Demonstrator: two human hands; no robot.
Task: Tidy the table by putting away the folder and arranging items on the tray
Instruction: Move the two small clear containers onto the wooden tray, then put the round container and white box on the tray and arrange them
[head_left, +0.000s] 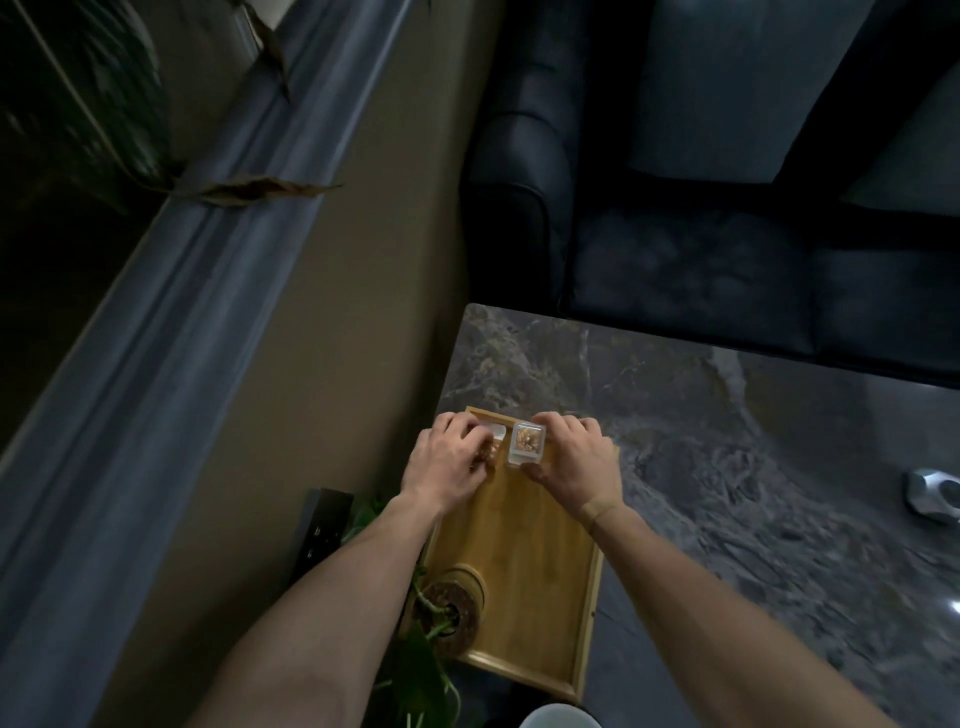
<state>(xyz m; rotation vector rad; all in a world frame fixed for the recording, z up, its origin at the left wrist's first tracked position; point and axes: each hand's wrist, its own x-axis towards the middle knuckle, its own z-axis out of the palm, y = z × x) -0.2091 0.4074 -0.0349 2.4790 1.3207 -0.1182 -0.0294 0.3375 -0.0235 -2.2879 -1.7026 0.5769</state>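
Wooden flat tray (524, 561) sits on the grey marble table (727, 441). At its far end, left hand (447, 457) and right hand (576, 457) each grip a small clear box (525, 442), side by side.

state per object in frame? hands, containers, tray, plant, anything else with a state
left hand: closed on the left clear container, mostly covering it
right hand: gripping the right clear container
left clear container: on tray's far end, contents hidden
right clear container: upright, lid on, brown contents
wooden tray: flat on marble table, middle bare
potted plant: upright on tray's near corner
silver object: on table, cut off, unclear
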